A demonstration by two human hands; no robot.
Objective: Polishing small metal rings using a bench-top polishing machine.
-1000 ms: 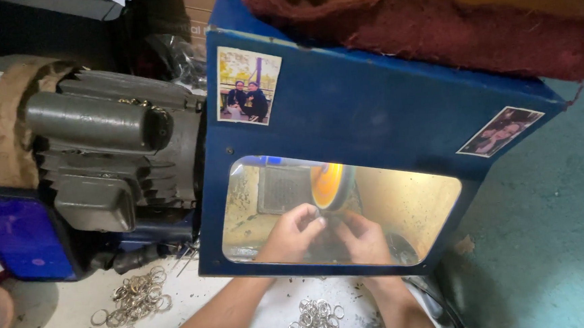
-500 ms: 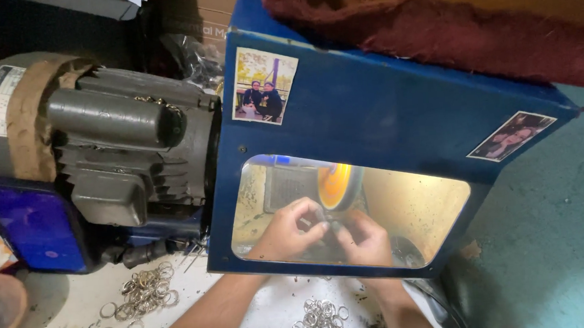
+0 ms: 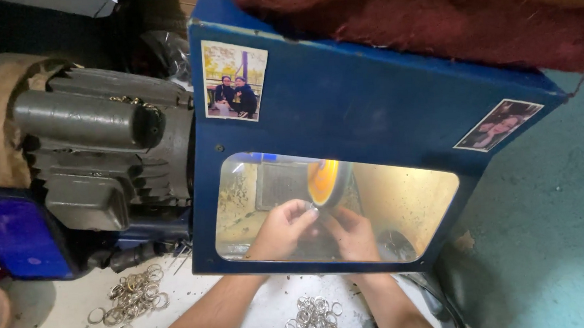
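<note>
Nearest the camera, a pile of metal rings [image 3: 313, 321] lay on the white bench [image 3: 261, 321] between the two forearms; too heaped to count. A second heap of rings [image 3: 132, 296] sat well apart at left, with about three loose ones scattered beside it. So two piles, count of rings unclear.

Further in, both hands were inside the blue hood [image 3: 342, 107], seen through its one clear window [image 3: 389, 205]. Left hand [image 3: 281, 229] had its fingers closed on a small metal ring [image 3: 310, 211], pinched at the tips. Right hand [image 3: 354, 234] sat just beside, fingers curled in towards the same ring; whether it actually gripped it couldn't be told. The ring was right at the lower edge of the one orange buffing wheel [image 3: 325, 180], touching or nearly so.

Judged step: polishing one ring against the wheel. Next move probably calls for turning the ring to a fresh edge with a firm pinch, fingertips kept off the wheel.

Further back: one grey motor [image 3: 95, 156] left of the hood, two photo prints [image 3: 235, 80] stuck on the hood, one dark red cloth [image 3: 432, 20] on top.
</note>
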